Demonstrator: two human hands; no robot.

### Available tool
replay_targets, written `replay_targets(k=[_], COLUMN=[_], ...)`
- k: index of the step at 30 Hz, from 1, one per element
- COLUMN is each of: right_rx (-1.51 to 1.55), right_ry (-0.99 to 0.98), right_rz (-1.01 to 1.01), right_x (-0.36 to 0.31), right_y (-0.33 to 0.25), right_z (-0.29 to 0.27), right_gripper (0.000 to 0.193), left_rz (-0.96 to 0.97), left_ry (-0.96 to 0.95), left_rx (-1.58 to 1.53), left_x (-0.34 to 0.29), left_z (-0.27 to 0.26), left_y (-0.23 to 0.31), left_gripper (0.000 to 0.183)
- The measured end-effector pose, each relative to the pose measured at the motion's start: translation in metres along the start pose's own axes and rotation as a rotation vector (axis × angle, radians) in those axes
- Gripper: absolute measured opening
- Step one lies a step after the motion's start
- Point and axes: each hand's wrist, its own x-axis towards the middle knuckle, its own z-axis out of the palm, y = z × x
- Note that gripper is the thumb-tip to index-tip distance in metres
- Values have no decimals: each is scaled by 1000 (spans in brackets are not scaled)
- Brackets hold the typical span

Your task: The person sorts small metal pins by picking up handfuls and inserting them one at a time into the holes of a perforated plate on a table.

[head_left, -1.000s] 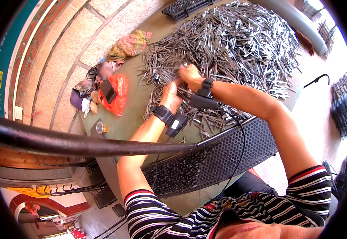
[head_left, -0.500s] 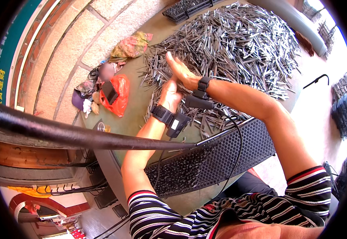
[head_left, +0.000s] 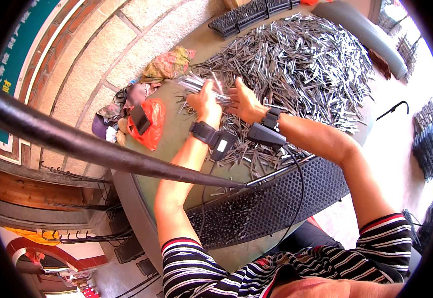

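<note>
A bunch of thin metal strips (head_left: 190, 83), smeared by motion, slants across my two hands above the table. My left hand (head_left: 205, 105) is closed around the bunch, thumb up, and part of the strips sticks out beyond it to the left. Facing it, my right hand (head_left: 248, 103) has its fingers stretched out and apart, close to the bunch's right end; whether they touch it is blurred. Behind and to the right spreads a large heap of loose strips (head_left: 301, 64). Nearer my body lies a long black perforated tray (head_left: 296, 191), its left part filled with small upright pieces.
A dark pole (head_left: 102, 154) crosses the view from the left to the tray's edge. Left on the table (head_left: 177, 144) lie a red plastic bag (head_left: 153, 134) and crumpled cloths (head_left: 169, 62). Another black tray (head_left: 251, 17) stands at the back. Cables hang from both wrist devices.
My hands were close together with palms facing; they have moved apart, and the bunch of strips now shows between them. My right hand has shifted to the right. The view has tilted slightly.
</note>
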Motion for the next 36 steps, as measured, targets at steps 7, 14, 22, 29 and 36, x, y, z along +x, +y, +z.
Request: replay_targets(k=[7,14,22,29,36], right_rx=[-238,-1146,-882,-740,-754], right_ry=[89,3,-187,-172,-83], right_rz=[-358,-1139,-1047,-919,-1140], right_x=[6,6,69,50,38], right_y=[-2,1,24,38,2], right_z=[10,-10,-40,-14,-26], right_gripper=[42,37,35,24,25], left_rz=[415,568,842,681,167], left_ry=[-276,-291,-237,-149,-157], left_rx=[282,461,850,647,335], left_x=[-22,-30,-34,-24,-47], left_z=[14,24,37,8,38], left_y=[-8,0,3,0,-6], left_gripper=[16,50,96,123,122])
